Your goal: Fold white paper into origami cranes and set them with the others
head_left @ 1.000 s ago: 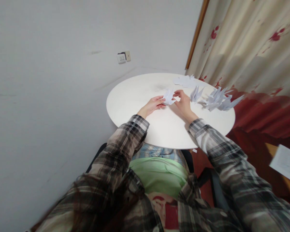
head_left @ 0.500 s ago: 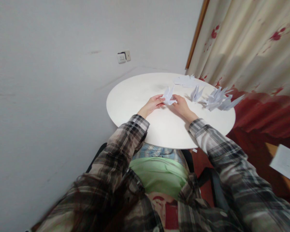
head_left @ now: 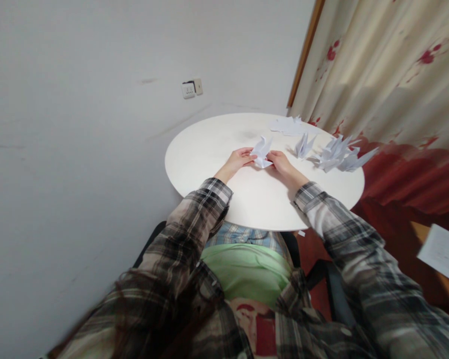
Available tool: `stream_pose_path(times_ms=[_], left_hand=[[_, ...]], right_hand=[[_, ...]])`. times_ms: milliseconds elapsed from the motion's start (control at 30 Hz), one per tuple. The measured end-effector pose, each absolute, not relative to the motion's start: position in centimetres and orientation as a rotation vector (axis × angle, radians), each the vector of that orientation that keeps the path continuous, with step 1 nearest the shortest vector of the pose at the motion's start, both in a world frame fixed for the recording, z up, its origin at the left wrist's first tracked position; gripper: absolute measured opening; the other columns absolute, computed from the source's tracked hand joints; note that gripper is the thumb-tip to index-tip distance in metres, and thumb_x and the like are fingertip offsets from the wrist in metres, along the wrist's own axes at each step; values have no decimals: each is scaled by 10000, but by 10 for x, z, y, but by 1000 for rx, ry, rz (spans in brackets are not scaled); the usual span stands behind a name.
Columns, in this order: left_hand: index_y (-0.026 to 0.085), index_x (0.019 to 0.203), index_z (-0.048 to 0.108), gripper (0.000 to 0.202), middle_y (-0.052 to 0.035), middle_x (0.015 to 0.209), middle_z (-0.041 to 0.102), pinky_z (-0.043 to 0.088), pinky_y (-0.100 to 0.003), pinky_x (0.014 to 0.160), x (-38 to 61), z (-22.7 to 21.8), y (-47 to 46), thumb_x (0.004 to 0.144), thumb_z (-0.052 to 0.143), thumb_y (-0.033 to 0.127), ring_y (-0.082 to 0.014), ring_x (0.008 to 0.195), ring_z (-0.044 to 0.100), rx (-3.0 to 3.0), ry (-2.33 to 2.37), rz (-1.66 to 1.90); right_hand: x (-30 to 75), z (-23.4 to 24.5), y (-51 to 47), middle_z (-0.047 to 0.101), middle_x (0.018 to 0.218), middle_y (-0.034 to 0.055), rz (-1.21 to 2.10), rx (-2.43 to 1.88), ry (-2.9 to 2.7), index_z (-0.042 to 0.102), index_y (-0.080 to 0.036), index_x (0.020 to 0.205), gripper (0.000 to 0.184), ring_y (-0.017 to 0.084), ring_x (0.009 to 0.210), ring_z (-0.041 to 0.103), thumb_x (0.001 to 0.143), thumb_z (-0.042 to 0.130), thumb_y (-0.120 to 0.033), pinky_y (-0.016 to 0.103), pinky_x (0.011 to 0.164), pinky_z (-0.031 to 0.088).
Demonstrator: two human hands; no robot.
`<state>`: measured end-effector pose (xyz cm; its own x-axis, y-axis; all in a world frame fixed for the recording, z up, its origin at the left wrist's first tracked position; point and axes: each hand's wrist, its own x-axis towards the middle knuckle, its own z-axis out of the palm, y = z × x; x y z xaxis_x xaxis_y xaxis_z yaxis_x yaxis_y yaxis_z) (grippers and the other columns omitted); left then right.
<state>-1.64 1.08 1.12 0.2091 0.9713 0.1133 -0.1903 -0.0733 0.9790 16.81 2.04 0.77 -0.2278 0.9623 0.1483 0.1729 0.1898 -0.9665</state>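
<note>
A small folded white paper piece (head_left: 262, 151) sits between both hands on the round white table (head_left: 209, 149). My left hand (head_left: 238, 160) pinches its left side with closed fingers. My right hand (head_left: 281, 162) pinches its right side, fingers also closed. Two pointed flaps of the paper stick up above my fingertips. Both wrists rest on the tabletop, sleeves in dark plaid.
More folded paper figures stand to the right: a single one (head_left: 303, 146) and a cluster (head_left: 338, 154). Flat paper sheets (head_left: 288, 124) lie at the far edge. A curtain (head_left: 377, 75) hangs on the right, a wall socket (head_left: 190, 88) behind, a printed sheet (head_left: 443, 252) lower right.
Both hands have drawn slightly nearer to me with the paper piece. Its pointed flaps now stand up more clearly; my right hand dropped lower on the fold.
</note>
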Motion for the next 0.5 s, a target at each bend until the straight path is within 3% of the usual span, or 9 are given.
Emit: stream_pose_path(times_ms=[167, 500], left_hand=[[123, 982, 702, 320, -45, 959, 759, 515, -353, 1010, -15, 8, 13, 688, 819, 173, -124, 883, 683, 1285, 851, 1241], [131, 940, 720, 303, -49, 967, 747, 503, -397, 1034, -17, 8, 13, 674, 835, 217, -136, 875, 675, 1326, 843, 1212]], right_hand=[[167, 13, 10, 270, 481, -77, 1391, -1033, -1487, 394, -236, 617, 226, 76, 426, 186, 764, 539, -327, 227, 422, 129], [175, 25, 6, 149, 510, -89, 1761, -1023, -1311, 296, -243, 620, 255, 77, 480, 74, 737, 519, -202, 195, 410, 107]])
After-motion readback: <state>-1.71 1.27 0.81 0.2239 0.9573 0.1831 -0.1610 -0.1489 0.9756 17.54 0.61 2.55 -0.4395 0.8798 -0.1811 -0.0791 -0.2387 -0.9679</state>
